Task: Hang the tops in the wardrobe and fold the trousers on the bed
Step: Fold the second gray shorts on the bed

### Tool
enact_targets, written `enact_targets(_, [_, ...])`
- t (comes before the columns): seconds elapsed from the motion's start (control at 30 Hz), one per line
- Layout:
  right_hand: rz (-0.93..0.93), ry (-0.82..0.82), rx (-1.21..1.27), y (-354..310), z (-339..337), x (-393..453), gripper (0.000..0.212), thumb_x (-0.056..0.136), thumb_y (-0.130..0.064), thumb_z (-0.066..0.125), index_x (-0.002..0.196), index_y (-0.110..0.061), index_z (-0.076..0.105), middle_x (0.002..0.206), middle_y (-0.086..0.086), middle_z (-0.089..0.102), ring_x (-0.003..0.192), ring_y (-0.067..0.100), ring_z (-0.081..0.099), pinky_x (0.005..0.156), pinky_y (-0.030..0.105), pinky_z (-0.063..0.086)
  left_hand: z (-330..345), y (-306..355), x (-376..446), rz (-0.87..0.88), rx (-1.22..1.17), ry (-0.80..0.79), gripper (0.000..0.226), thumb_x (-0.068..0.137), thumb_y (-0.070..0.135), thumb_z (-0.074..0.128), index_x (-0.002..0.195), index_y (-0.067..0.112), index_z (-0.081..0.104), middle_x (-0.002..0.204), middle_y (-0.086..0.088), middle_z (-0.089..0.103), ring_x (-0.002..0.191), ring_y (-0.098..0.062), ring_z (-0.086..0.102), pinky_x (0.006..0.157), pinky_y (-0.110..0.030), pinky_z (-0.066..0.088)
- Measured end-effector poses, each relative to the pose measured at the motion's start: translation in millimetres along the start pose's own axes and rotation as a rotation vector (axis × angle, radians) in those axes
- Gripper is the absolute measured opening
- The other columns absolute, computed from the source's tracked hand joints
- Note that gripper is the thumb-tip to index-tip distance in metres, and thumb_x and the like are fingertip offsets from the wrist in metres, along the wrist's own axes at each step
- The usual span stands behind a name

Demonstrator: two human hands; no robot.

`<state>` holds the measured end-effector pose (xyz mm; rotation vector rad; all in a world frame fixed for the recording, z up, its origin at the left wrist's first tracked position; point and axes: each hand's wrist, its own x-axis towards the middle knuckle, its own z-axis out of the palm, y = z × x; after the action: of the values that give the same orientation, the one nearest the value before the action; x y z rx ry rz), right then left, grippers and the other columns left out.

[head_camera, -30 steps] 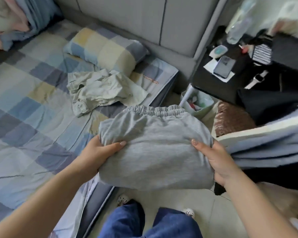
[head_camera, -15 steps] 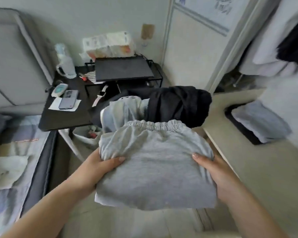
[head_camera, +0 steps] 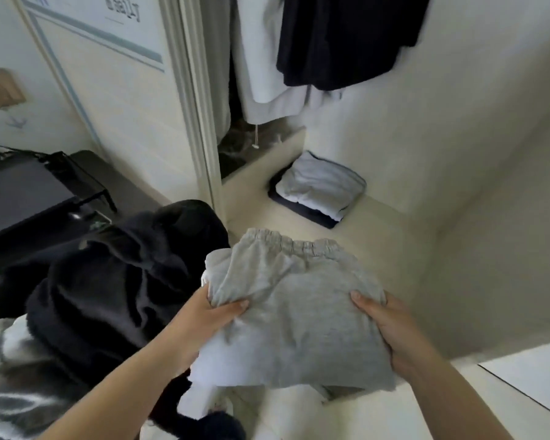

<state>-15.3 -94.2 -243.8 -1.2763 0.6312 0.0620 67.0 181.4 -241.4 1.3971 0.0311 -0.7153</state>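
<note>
Both hands hold a folded pair of grey sweatpants (head_camera: 299,312) in the air, one at each side edge. The left hand (head_camera: 204,315) has its grip clenched on the left edge, thumb on top and fingers tucked beneath, bunching the cloth a little. The right hand (head_camera: 385,325) grasps the right edge in the same way, thumb lying flat on the fabric. The elastic waistband (head_camera: 296,244) faces away from the person, toward the open wardrobe (head_camera: 458,185).

The trousers hang above the pale wardrobe floor, not touching it. Farther in, on that floor, lies a small stack of folded clothes (head_camera: 319,188), light layers over a dark one. Above it hang a dark top (head_camera: 340,39) and a white garment (head_camera: 261,77), beside the wardrobe's door frame (head_camera: 197,122).

To the left of the trousers, just beside the left hand, sits a heap of black clothing (head_camera: 118,281), with a striped grey-and-white fabric (head_camera: 10,373) below it. Behind the heap stands a dark surface (head_camera: 19,188).
</note>
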Motion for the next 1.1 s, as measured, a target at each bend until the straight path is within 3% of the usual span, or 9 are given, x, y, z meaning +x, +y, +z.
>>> enact_targets(0.13, [-0.063, 0.159, 0.056, -6.5, -12.5, 29.5, 0.05, 0.066, -0.033, 0.075, 0.112, -0.016, 0.064, 0.101, 0.01, 0.073, 0.091, 0.03, 0.07, 0.081, 0.046, 0.055, 16.3, 17.4, 86.0, -0.052, 0.051, -0.081, 0.043, 0.082, 0.013, 0.074, 0.122, 0.017, 0.058, 0.111, -0.011, 0.071, 0.101, -0.03, 0.068, 0.091, -0.049, 0.053])
enact_targets(0.23, [-0.109, 0.308, 0.119, -11.2, -19.7, 57.3, 0.037, 0.08, -0.023, 0.07, 0.115, -0.015, 0.063, 0.104, 0.011, 0.072, 0.095, 0.032, 0.069, 0.09, 0.051, 0.052, 35.4, 25.6, 152.7, -0.074, 0.089, -0.169, 0.035, 0.085, 0.012, 0.068, 0.118, 0.015, 0.059, 0.103, -0.006, 0.074, 0.091, -0.023, 0.071, 0.07, -0.032, 0.059])
enact_targets(0.3, [-0.113, 0.386, 0.17, -15.4, -23.1, 73.0, 0.031, 0.086, -0.019, 0.066, 0.116, -0.013, 0.062, 0.102, 0.011, 0.072, 0.093, 0.032, 0.069, 0.088, 0.05, 0.053, 48.5, 28.8, 189.2, -0.057, 0.148, -0.176, 0.031, 0.086, 0.014, 0.069, 0.115, 0.019, 0.059, 0.1, -0.002, 0.073, 0.087, -0.019, 0.071, 0.064, -0.025, 0.056])
enact_targets(0.37, [-0.11, 0.428, 0.236, -18.7, -29.5, 93.3, 0.031, 0.086, -0.019, 0.066, 0.117, -0.012, 0.062, 0.099, 0.01, 0.073, 0.089, 0.03, 0.071, 0.08, 0.045, 0.057, 59.9, 31.3, 227.1, -0.027, 0.248, -0.214, 0.029, 0.087, 0.017, 0.067, 0.112, 0.028, 0.057, 0.109, 0.0, 0.069, 0.093, -0.016, 0.068, 0.076, -0.029, 0.056])
enact_targets(0.47, [-0.091, 0.402, 0.333, -22.3, -36.3, 121.4, 0.036, 0.084, -0.023, 0.068, 0.118, -0.013, 0.061, 0.102, 0.01, 0.073, 0.092, 0.03, 0.07, 0.074, 0.041, 0.058, 63.8, 39.2, 268.4, -0.002, 0.375, -0.258, 0.029, 0.087, 0.022, 0.068, 0.112, 0.034, 0.056, 0.116, 0.0, 0.067, 0.099, -0.015, 0.066, 0.088, -0.035, 0.053])
enact_targets(0.6, [-0.024, 0.35, 0.433, -23.8, -50.0, 173.4, 0.043, 0.076, -0.03, 0.072, 0.115, -0.015, 0.063, 0.105, 0.013, 0.072, 0.094, 0.032, 0.069, 0.073, 0.043, 0.057, 63.7, 57.3, 327.8, -0.024, 0.449, -0.35, 0.043, 0.09, 0.025, 0.064, 0.131, 0.026, 0.05, 0.122, 0.0, 0.065, 0.109, -0.018, 0.064, 0.098, -0.04, 0.049])
enact_targets(0.73, [0.014, 0.288, 0.493, -31.7, -60.3, 230.6, 0.04, 0.075, -0.031, 0.071, 0.112, -0.016, 0.065, 0.105, 0.014, 0.071, 0.094, 0.032, 0.069, 0.065, 0.039, 0.058, 71.3, 72.0, 387.0, -0.014, 0.533, -0.389, 0.038, 0.095, 0.018, 0.056, 0.132, 0.023, 0.049, 0.114, 0.005, 0.067, 0.098, -0.007, 0.067, 0.076, -0.018, 0.053])
enact_targets(0.87, [-0.051, 0.185, 0.468, -62.7, -76.0, 290.9, 0.039, 0.081, -0.028, 0.066, 0.119, -0.023, 0.062, 0.111, 0.01, 0.07, 0.099, 0.031, 0.068, 0.068, 0.039, 0.058, 84.0, 98.8, 443.9, 0.006, 0.565, -0.344, 0.038, 0.096, 0.014, 0.053, 0.132, 0.021, 0.045, 0.114, 0.001, 0.064, 0.093, -0.006, 0.064, 0.067, -0.013, 0.053])
enact_targets(1.1, [-0.179, 0.102, 0.482, -117.2, -97.8, 417.8, 0.041, 0.074, -0.027, 0.068, 0.114, -0.025, 0.063, 0.106, 0.008, 0.072, 0.094, 0.029, 0.07, 0.064, 0.037, 0.057, 93.8, 150.2, 572.6, 0.222, 0.78, -0.279, 0.044, 0.094, 0.026, 0.055, 0.136, 0.028, 0.043, 0.121, 0.006, 0.063, 0.106, -0.008, 0.061, 0.084, -0.017, 0.048])
